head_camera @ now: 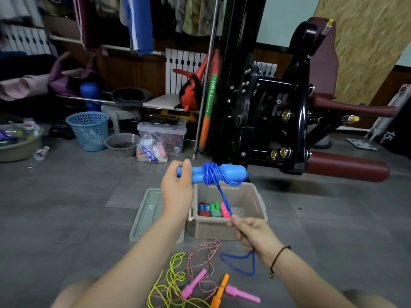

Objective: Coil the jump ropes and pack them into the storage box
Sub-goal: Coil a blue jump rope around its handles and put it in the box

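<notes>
The left hand grips the paired handles of a blue jump rope, its cord wound around them. The right hand is closed on the cord's free stretch, pulled taut, with the tail looping down below it. Beneath sits the open storage box holding coiled ropes, its lid just beside it on the floor. Nearer lie a loose yellow rope and a pink-handled rope.

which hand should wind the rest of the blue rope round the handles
Right. The right hand pinches the loose blue cord that runs up to the coil, with slack trailing below it, while the left hand grips the blue handles.
</notes>
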A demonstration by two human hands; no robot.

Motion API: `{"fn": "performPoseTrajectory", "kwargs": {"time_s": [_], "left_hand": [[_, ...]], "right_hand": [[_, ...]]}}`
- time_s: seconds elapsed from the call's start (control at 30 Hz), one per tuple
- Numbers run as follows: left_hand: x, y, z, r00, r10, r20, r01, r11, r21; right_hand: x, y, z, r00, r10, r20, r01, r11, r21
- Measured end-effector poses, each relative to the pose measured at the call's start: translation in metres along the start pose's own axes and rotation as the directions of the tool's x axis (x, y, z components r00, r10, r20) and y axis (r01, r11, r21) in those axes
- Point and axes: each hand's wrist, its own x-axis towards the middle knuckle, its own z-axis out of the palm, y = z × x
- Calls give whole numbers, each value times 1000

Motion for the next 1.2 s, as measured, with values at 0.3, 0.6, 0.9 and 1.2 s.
{"fn": "performPoseTrajectory", "kwargs": {"time_s": [0.3,0.6,0.9,1.2], "left_hand": [[3,-17,4,984,177,-15,-157,908,389],[-22,-26,7,675,498,545,-731,555,397],[-40,3,-2,692,414,591,-626,752,206],[-39,40,-2,923,-75,376,207,923,-325]], "right_hand": [[-71,-32,31,990,-100,102,124,958,-258],[-88,-128,-5,821,-521,234,331,101,-938],[-28,-149,-40,845,-472,250,451,380,-807],[-3,-81,-14,970,-238,51,243,950,-196]]}}
